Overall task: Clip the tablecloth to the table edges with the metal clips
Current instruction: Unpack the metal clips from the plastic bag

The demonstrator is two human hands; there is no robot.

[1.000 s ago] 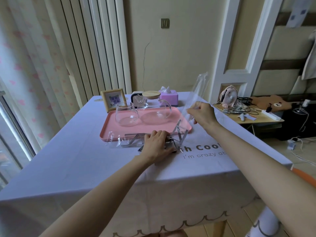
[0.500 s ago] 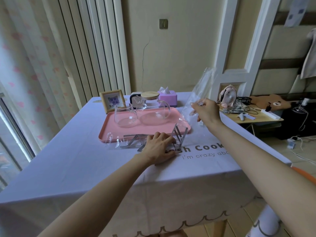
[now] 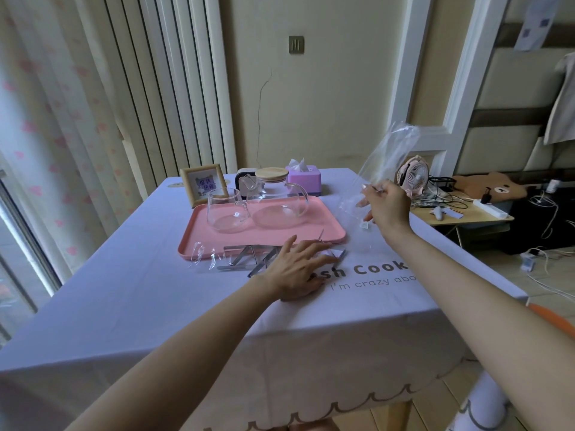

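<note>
Step in hand, by judgement: unpacking.
Left hand point(image 3: 297, 269): flat and spread, grasping nothing, pressed over metal clips point(image 3: 245, 261) on tablecloth point(image 3: 130, 293); several clips protruding just left of its fingers.
Right hand point(image 3: 385, 203): raised, pinching empty clear bag point(image 3: 384, 157).
Advice: discard bag clear of table; pick one clip singly, carry toward near table edge.

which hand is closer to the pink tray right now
Left. The left hand rests on the metal clips just in front of the pink tray; the right hand is raised off to its right, holding a clear plastic bag.
</note>
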